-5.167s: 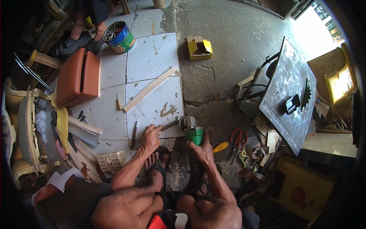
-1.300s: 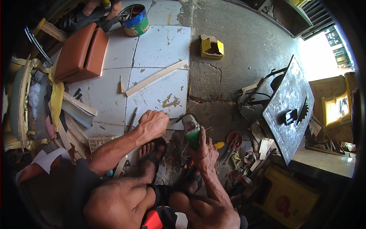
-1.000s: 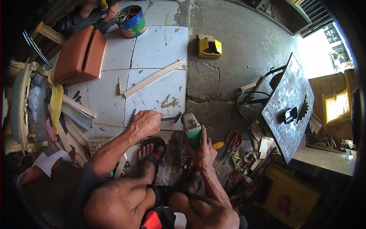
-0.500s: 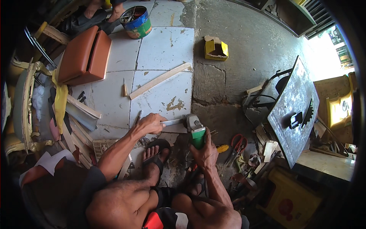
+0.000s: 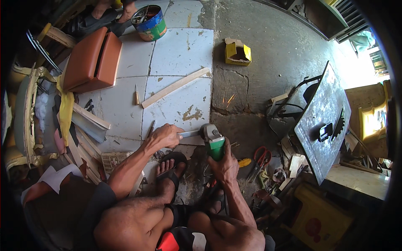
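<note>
My left hand (image 5: 166, 136) is closed around one end of a flat metal blade (image 5: 191, 134), which looks like a chisel; its handle end is hidden in my fist. The blade's free end meets the head of a green angle grinder (image 5: 216, 150). My right hand (image 5: 226, 167) wraps around the grinder's body from the right and below. Orange sparks (image 5: 228, 100) show over the dark floor beyond the grinder head. The disc itself is hard to make out.
A wooden strip (image 5: 176, 87) and an awl-like tool (image 5: 136, 96) lie on the white tiles. Red-handled scissors (image 5: 261, 158) lie right of the grinder. A table saw (image 5: 324, 121) with a toothed blade stands at right. A brown cushioned piece (image 5: 90, 60), paint tin (image 5: 150, 25) and yellow box (image 5: 238, 53) stand farther off.
Orange sparks now show beyond the grinder, where there were none before. Both hands, the blade and the grinder have hardly moved.
</note>
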{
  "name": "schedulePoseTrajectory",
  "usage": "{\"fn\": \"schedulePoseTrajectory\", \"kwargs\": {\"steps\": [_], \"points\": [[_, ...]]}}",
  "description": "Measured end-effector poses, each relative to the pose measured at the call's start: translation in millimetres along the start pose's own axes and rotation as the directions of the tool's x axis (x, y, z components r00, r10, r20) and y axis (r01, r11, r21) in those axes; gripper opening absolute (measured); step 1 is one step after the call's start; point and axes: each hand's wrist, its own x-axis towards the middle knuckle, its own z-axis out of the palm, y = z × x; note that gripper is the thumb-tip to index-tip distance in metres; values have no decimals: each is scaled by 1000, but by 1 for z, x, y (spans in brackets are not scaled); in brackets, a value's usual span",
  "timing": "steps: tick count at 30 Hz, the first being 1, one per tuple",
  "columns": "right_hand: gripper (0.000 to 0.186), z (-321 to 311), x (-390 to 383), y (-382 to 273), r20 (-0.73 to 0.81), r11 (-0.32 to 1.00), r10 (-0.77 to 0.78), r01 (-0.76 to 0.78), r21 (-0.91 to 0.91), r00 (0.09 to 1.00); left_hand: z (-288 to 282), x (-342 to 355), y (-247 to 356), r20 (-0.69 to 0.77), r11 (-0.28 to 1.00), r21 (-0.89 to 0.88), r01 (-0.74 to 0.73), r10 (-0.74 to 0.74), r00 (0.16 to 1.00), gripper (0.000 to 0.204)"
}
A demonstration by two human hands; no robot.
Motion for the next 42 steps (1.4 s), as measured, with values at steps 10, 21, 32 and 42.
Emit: {"fn": "schedulePoseTrajectory", "kwargs": {"steps": [10,21,32,42], "points": [[100,4,-4,5,-8,998,-8,8,-54,1000,24,5,-21,-60,993,52,-103,106,993,47],[97,-5,-2,2,-1,995,-1,1,-101,1000,-8,-11,20,-46,985,154,74,-68,997,24],[97,0,5,-1,-23,994,-45,42,-103,999,-17,-10,33,5,966,202,159,-163,987,27],[98,0,4,-3,-3,990,-34,34,-135,999,-15,-11,32,-15,978,167,125,-124,992,25]]}}
